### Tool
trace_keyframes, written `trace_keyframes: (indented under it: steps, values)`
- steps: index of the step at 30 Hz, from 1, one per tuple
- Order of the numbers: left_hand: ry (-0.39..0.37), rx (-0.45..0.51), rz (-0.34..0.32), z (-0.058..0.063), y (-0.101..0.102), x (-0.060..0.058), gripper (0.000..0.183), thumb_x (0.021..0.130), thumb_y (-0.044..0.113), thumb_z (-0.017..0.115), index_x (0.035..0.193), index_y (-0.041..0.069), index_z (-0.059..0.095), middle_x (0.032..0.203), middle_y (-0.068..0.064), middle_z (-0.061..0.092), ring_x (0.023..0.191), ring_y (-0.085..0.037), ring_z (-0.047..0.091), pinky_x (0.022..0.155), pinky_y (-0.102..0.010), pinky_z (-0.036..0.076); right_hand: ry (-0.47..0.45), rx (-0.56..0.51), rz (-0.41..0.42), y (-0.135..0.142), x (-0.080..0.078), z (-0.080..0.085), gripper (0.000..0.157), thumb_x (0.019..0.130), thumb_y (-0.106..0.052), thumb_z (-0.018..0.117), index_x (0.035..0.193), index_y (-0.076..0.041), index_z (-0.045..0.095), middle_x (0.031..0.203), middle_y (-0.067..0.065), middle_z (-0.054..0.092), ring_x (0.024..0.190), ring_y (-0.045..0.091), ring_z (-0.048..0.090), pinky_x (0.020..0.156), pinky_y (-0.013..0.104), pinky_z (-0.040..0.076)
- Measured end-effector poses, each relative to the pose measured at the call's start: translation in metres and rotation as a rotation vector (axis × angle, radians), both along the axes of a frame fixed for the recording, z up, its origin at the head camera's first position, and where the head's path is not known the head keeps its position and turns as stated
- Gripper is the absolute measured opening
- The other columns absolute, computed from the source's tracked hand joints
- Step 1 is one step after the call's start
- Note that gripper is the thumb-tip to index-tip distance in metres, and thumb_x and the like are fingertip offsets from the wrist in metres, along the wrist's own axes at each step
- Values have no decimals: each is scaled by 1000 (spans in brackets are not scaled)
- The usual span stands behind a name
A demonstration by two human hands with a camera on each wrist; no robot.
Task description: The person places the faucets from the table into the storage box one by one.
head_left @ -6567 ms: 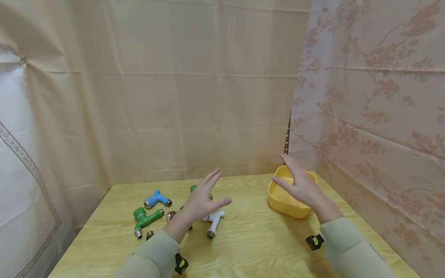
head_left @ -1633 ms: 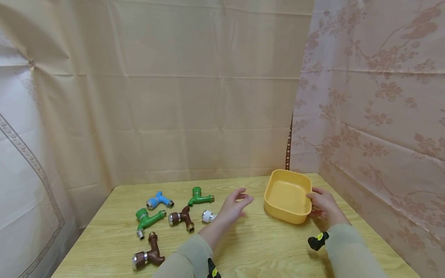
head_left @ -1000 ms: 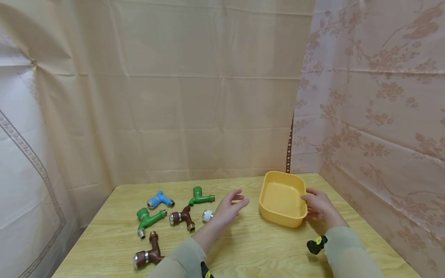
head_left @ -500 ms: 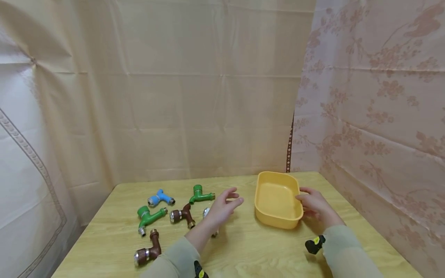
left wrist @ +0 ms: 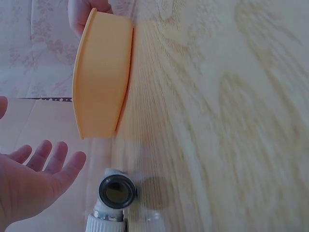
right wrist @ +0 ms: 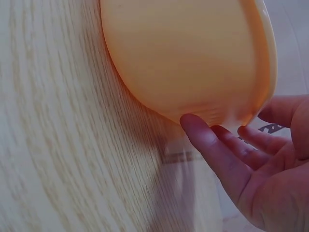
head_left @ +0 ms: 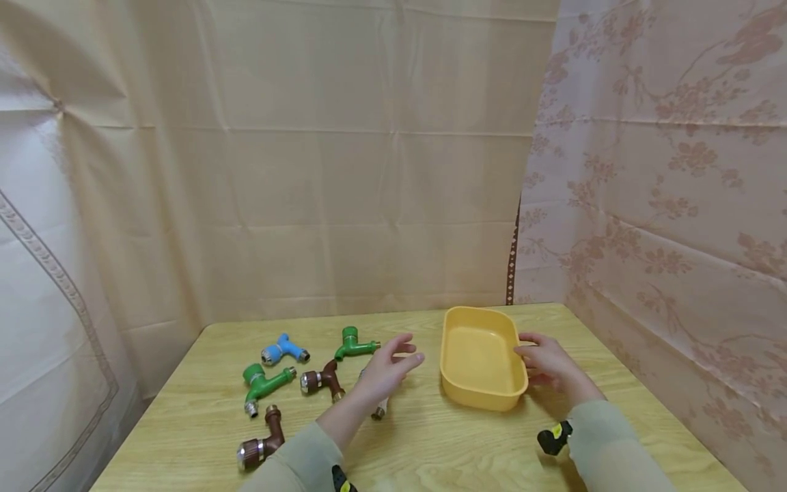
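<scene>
Handling of the yellow basin (head_left: 476,398), with taps laid out on the table (head_left: 424,444). The step in hand was judged to be the positioning of the basin, which stood right of the taps, its open side up. The right hand (head_left: 550,363) pinched its right wall, thumb over the rim and fingers outside. The left hand (head_left: 386,376) held nothing; its fingers were relaxed and parted, above the white tap (left wrist: 107,223) and apart from the basin. In all likelihood, further positioning called for a steady right-hand pinch with the base kept low; any use of the white tap called for the left hand to descend and narrow its grip.

The head view alone showed the basin's floor and the whole spread of taps: the blue tap (head_left: 287,348) far left, one green tap (head_left: 353,349) far, another green tap (head_left: 266,387) left, and two brown taps (head_left: 330,378), one in the middle and one near. The left wrist view disclosed the white tap's round dark mouth, largely covered by the hand from above. The right wrist view disclosed fingertips against the outer wall, hidden from the head camera.
</scene>
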State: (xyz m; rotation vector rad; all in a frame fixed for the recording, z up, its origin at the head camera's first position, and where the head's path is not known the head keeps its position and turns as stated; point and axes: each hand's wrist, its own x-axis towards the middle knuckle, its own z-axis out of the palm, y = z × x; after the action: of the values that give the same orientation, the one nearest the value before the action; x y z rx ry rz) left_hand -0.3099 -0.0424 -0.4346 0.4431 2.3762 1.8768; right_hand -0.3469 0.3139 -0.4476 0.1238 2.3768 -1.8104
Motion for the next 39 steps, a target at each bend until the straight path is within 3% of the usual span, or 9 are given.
trace_keyframes:
  steps: [6,17,29,39]
  values:
    - [13,11,-20,1,-9,3,66,97,44,68,151,13,47,137,-11,58,119,-28,59,95,-54,50,-2,15,32,-7,4,4,57,105,-15,52,153,5,29,137,31,51,105,33,67,77,51,59]
    - [29,-29,-41,-2,-20,10,67,97,44,69,151,10,47,136,-9,59,121,-31,59,95,-47,52,-4,29,92,-20,15,7,56,103,-14,55,151,6,33,120,22,63,92,28,69,70,49,60]
    - [55,-56,-74,-4,-32,20,63,99,39,68,150,7,47,136,-13,58,120,-32,60,98,-47,51,-4,2,134,-31,25,8,54,102,-9,55,150,5,35,127,23,58,92,29,69,66,49,60]
    - [56,-90,-102,-5,-42,31,66,98,41,68,150,6,46,135,-13,58,120,-32,60,98,-48,51,8,40,180,-38,36,10,53,100,-8,60,147,5,39,124,21,60,95,29,68,62,47,60]
